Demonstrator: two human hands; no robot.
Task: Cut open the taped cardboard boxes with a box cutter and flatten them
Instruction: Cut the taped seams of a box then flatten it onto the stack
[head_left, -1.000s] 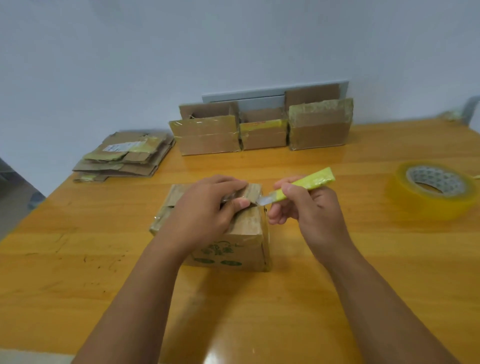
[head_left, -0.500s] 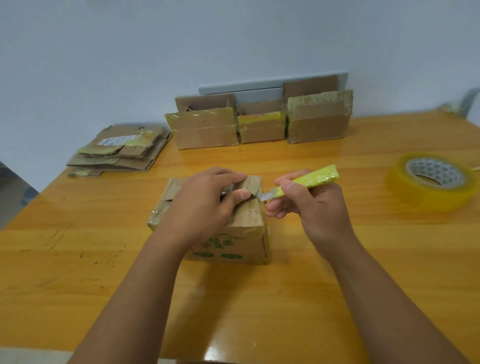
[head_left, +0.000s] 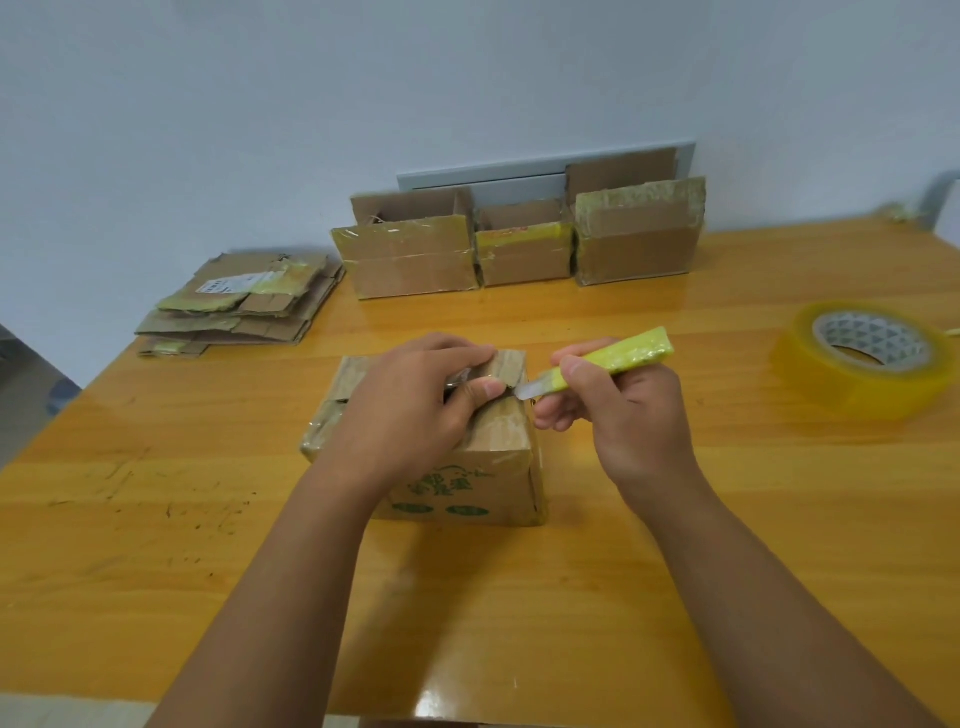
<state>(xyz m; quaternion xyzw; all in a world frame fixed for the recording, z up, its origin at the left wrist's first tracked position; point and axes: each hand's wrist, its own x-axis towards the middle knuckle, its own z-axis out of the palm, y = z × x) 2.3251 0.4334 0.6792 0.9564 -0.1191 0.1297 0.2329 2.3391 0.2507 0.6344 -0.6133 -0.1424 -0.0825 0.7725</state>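
A small taped cardboard box (head_left: 483, 467) with green print on its front stands in the middle of the wooden table (head_left: 156, 519). My left hand (head_left: 410, 410) lies over its top and pinches a raised top flap between thumb and fingers. My right hand (head_left: 623, 415) grips a yellow-green box cutter (head_left: 613, 358), whose blade tip touches the box top at the right edge, beside my left thumb. Three taped boxes (head_left: 519, 244) stand in a row at the back against the wall.
A pile of flattened cardboard (head_left: 244, 306) lies at the back left near the table's edge. A big roll of clear yellow packing tape (head_left: 867, 358) sits at the right. A grey panel (head_left: 519, 176) leans on the wall behind the boxes.
Both hands hold nearly the same pose on the box. The view has tilted a little, and the cutter's blade stays at the top right edge of the box.
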